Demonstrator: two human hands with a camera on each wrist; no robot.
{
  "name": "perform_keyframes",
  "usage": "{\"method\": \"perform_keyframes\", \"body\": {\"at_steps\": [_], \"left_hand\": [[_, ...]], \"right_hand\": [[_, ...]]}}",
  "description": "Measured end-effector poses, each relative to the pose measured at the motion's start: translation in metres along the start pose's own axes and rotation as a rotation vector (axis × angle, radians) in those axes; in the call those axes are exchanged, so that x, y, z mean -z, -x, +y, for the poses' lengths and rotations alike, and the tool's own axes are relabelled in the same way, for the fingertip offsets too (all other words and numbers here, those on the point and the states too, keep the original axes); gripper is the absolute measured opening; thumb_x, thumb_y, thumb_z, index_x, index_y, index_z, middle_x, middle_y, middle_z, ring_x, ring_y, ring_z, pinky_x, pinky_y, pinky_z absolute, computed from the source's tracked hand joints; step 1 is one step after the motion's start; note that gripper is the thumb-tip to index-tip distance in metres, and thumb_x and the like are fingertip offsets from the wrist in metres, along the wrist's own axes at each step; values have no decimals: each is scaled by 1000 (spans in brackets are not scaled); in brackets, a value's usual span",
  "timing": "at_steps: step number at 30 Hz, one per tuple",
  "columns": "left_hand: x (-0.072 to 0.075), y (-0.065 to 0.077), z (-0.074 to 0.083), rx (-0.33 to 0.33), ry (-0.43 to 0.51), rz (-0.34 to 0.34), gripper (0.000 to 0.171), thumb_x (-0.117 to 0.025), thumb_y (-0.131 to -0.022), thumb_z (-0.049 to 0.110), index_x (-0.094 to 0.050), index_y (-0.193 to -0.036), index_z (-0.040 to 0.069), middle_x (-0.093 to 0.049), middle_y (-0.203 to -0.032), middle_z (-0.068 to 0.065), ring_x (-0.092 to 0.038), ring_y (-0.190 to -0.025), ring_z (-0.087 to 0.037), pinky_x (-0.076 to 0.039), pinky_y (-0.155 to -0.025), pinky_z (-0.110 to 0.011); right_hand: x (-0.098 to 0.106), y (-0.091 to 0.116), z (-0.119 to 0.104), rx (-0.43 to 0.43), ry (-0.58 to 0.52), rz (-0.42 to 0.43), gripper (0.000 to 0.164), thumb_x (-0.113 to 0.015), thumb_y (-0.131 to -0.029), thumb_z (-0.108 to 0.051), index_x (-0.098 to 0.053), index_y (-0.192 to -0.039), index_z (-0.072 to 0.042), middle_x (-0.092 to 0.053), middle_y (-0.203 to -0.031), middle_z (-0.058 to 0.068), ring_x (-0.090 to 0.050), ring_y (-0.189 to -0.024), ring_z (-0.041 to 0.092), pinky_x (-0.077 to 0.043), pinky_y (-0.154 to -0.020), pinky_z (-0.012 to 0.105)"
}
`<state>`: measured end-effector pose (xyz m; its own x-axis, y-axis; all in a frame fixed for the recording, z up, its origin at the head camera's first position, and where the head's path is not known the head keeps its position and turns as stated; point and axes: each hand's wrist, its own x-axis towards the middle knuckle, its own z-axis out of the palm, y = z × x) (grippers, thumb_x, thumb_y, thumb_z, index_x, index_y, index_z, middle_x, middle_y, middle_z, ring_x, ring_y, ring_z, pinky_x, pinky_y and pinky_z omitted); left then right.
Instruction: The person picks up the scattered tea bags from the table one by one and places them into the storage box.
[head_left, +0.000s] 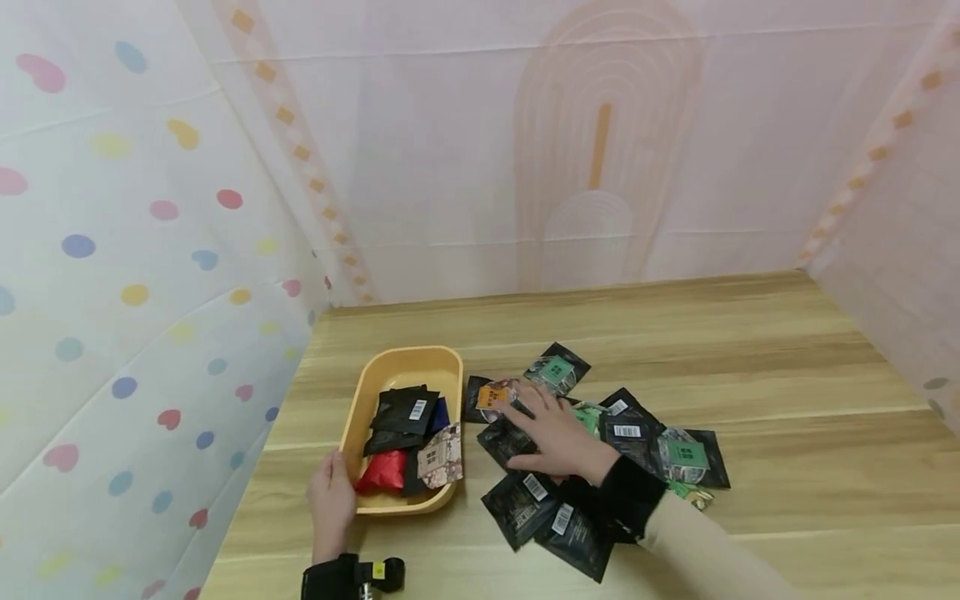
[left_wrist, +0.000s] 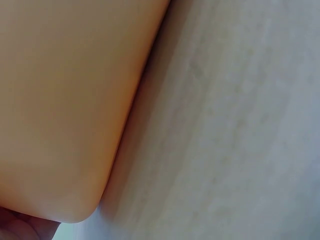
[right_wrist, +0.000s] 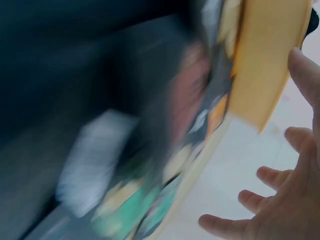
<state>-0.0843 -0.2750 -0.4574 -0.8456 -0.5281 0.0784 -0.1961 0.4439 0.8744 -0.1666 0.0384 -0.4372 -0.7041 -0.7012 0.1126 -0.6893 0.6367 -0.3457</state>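
Left hand [head_left: 332, 498] around tray rim [head_left: 397, 509]

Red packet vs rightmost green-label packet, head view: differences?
Colour: the red packet is glossy red; the green-label packet shows black around its label. Place: the red packet lies in the yellow tray; the green-label packet lies outside it, to the right. Shared: neither is held.

The tray [head_left: 408, 367] is yellow. Lower-centre packets [head_left: 519, 510] are mostly black. The far-left cloth [head_left: 97, 300] is white with multicoloured spots.
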Motion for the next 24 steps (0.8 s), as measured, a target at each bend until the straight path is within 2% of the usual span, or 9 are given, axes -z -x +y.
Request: {"method": "perform_keyframes", "body": {"at_steps": [7,12,17,20,24], "left_hand": [[5,0,-4,28,-8,-5,45,-22,-100,16,-43,-118,-19,-46,-115,-36,-42,-105,-43,-31,-91,-53],[8,1,-8,40,-22,7,44,-22,-100,15,-43,-118,-19,-45,-116,-37,-41,-106,-45,-31,-91,-54],[8,2,-14,24,-35,20,44,-23,-100,14,-42,-118,-21,-44,-116,-39,-42,-107,-47,-32,-90,-55],[7,1,-18,6,-59,31,42,-24,-99,11,-43,-116,-22,-46,-113,-40,-44,-105,-49,-34,-89,-54],[2,-3,-18,-11,-83,33,41,-26,-99,10,-44,-115,-23,-47,-111,-41,-45,-103,-50,-35,-87,-55]], "right_hand": [[2,43,34,-197,69,51,74,-65,-77,-50,-41,-137,-13,-27,-142,22,-22,-127,46,-32,-82,67],[11,66,52,-307,73,41,75,-72,-72,-46,-45,-134,-12,-33,-138,22,-25,-125,46,-33,-78,68],[18,81,59,-364,-24,-80,79,-74,-69,-47,-46,-134,-12,-34,-138,23,-27,-123,49,-29,-80,69],[16,85,61,-368,-56,-157,81,-75,-67,-47,-45,-134,-12,-35,-137,24,-31,-120,50,-31,-80,68],[13,84,64,-353,-17,-163,78,-76,-67,-46,-48,-131,-12,-39,-132,24,-37,-115,49,-38,-78,61]]}}
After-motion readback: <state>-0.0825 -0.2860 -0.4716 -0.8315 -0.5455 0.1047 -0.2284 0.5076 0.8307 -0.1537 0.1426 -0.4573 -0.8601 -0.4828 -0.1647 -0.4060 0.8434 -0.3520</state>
